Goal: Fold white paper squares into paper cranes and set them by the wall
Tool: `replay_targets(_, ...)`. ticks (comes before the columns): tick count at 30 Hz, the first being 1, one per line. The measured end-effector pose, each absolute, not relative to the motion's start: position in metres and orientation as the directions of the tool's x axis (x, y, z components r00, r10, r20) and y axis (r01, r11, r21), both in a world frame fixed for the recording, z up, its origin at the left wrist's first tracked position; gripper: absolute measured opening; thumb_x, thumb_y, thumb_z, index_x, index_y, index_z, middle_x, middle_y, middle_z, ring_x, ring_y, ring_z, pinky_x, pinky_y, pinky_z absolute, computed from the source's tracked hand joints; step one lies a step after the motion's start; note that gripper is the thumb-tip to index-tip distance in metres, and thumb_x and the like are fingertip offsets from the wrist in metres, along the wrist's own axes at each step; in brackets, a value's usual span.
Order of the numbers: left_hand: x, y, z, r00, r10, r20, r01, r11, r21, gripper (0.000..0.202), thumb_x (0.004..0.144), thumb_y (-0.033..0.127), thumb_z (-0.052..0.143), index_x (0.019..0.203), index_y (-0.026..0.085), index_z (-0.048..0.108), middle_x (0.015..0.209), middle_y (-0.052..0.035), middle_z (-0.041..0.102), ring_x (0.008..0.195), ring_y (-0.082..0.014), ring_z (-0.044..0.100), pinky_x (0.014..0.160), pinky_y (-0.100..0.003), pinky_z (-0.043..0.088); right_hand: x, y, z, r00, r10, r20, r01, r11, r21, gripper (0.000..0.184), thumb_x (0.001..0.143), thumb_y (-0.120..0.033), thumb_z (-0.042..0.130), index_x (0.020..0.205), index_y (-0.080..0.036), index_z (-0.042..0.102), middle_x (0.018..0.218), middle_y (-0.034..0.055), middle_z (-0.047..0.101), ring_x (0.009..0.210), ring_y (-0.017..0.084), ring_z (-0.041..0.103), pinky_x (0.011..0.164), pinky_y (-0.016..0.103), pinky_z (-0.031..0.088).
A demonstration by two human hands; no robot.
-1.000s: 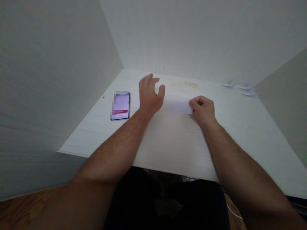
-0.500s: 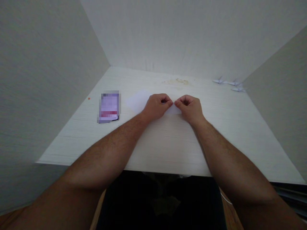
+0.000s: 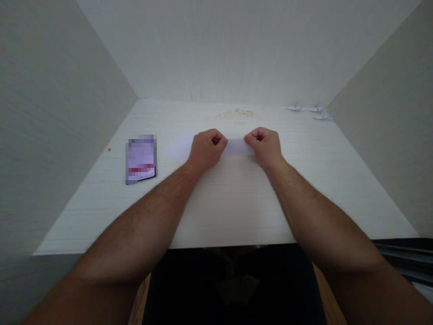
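Observation:
Between my hands stretches a piece of pale white paper [image 3: 236, 147], its upper edge running straight from fingertip to fingertip. My left hand [image 3: 207, 146] is closed, thumb and forefinger pinching the paper's left part. The right end is pinched by my right hand [image 3: 266, 143], whose fingers are curled in. To the left of my left hand, more white paper [image 3: 177, 143] lies flat on the table, partly covered by that hand. Whether the two pale areas belong to one sheet is hidden.
A phone [image 3: 141, 158] with a blurred, lit screen lies on the white table [image 3: 230, 198] at the left. Several small folded paper shapes [image 3: 316, 108] sit at the back right. Brownish marks [image 3: 243, 113] stain the back. Walls enclose the table on three sides.
My hands have moved apart from nearly touching, the left one shifting left, so more paper shows between them. The whole view has also shifted slightly.

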State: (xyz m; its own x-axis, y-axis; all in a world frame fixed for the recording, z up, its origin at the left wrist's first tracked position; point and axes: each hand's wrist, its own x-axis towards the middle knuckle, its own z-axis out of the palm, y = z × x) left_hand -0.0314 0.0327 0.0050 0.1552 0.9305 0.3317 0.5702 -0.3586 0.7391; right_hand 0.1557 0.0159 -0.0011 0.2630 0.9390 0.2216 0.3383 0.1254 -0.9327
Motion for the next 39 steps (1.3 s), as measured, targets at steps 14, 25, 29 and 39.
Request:
replay_targets(14,-0.036,0.039,-0.002,0.137,0.946,0.295,0.387,-0.325,0.863,0.012,0.075,0.026,0.065,0.068,0.016,0.065,0.062,0.0018,0.061,0.058,-0.0104,0.049,0.058,-0.025,0.039,0.160,0.022,-0.008,0.260,0.946,0.194,0.179,0.151,-0.972,0.017,0.067,-0.030,0.074,0.063,-0.018,0.063,0.053,-0.0050,0.053,0.050,0.008,0.041,0.051,0.026,0.031)
replay_targets(25,-0.031,0.040,-0.001,0.076,0.985,0.156,0.212,-0.169,0.962,0.016,0.070,0.030,0.072,0.069,0.018,0.063,0.058,0.0030,0.055,0.053,-0.0095,0.046,0.050,-0.023,0.036,0.154,0.018,-0.009,0.222,0.960,0.173,0.049,0.166,-0.985,0.020,0.068,-0.031,0.075,0.063,-0.021,0.059,0.051,-0.0057,0.051,0.046,0.008,0.042,0.044,0.023,0.031)
replay_targets(29,-0.033,0.046,-0.005,0.065,0.997,0.048,0.008,-0.048,0.999,0.018,0.068,0.031,0.074,0.071,0.017,0.061,0.063,0.0019,0.058,0.052,-0.0090,0.047,0.048,-0.022,0.039,0.154,0.012,-0.003,-0.048,0.992,0.114,-0.198,0.102,-0.975,0.014,0.076,-0.035,0.064,0.077,-0.021,0.065,0.061,-0.0024,0.061,0.053,0.011,0.056,0.048,0.026,0.044)
replay_targets(39,-0.036,0.044,-0.005,0.227,0.974,0.016,0.035,-0.024,0.999,0.021,0.069,0.035,0.079,0.072,0.016,0.069,0.066,-0.0020,0.066,0.053,-0.0099,0.052,0.049,-0.023,0.039,0.156,0.009,-0.009,-0.277,0.954,0.114,-0.125,0.081,-0.989,0.029,0.064,-0.015,0.076,0.091,-0.022,0.071,0.078,-0.0035,0.071,0.063,0.009,0.063,0.056,0.022,0.052)
